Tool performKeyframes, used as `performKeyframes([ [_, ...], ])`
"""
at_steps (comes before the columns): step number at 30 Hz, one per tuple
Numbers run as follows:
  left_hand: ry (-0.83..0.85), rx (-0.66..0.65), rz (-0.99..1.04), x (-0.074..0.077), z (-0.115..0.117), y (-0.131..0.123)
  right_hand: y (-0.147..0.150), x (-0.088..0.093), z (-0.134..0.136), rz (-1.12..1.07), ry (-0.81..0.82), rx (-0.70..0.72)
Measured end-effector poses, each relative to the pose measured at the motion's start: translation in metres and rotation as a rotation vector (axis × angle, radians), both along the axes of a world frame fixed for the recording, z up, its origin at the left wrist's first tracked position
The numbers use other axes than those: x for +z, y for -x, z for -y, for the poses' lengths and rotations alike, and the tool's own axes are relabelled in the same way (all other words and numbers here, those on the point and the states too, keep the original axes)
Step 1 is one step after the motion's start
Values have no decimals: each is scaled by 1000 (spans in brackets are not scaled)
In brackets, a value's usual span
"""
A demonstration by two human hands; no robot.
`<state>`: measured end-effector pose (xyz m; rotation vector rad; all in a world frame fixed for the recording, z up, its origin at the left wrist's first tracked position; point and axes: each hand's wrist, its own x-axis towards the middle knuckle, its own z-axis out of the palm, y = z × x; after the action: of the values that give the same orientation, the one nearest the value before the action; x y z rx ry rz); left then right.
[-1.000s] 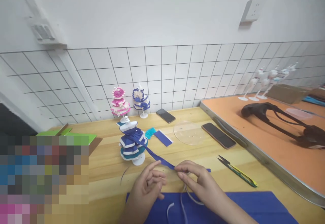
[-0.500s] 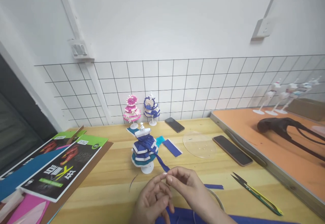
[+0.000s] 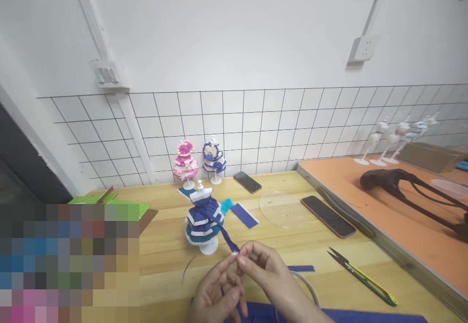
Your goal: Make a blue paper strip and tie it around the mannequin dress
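Observation:
A small white dress form (image 3: 203,220) in a layered blue, white and teal paper dress stands on the wooden table. From its waist a dark blue strip (image 3: 228,239) runs down to my fingertips. My right hand (image 3: 268,269) pinches the strip's end between thumb and forefinger. Beside it, my left hand (image 3: 221,284) is held palm up with fingers curled and apart; something small and whitish is at its forefinger tip, too small to name. Under both hands lies blue paper (image 3: 351,316).
Yellow-green snips (image 3: 365,276) lie at the right, near a phone (image 3: 328,215). A clear disc (image 3: 282,210) holds tiny beads. Behind stand a pink dressed form (image 3: 185,164) and a blue one (image 3: 215,159). An orange board (image 3: 402,215) borders the right.
The camera view has shifted slightly to the right. Both hands stay close together by the strip's end, nearly unchanged. The papers at the left are now pixelated.

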<state>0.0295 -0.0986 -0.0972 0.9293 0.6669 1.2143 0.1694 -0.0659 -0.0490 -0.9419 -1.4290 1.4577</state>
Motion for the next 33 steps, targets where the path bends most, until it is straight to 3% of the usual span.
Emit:
performKeyframes([
  [8,-15,55,-35,-1,0,-2,0,-2,3,-70,-8,68],
  [12,-47,144,-131,3,2,-4,-3,2,9,-22,-56,92],
  [15,-50,328,-251,12,1,1,-8,10,13,112,-177,104],
  [18,-51,622,-417,27,-6,18,-15,20,9,235,-286,131],
  [21,-143,930,-592,46,-24,40,-20,30,-6,272,-313,171],
  [23,-245,1020,-736,58,-40,50,-20,34,-18,288,-333,199],
  [27,-375,935,-934,70,-68,50,-17,39,-35,309,-410,237],
  [33,-335,794,-776,70,-85,39,-14,45,-44,376,-502,276],
])
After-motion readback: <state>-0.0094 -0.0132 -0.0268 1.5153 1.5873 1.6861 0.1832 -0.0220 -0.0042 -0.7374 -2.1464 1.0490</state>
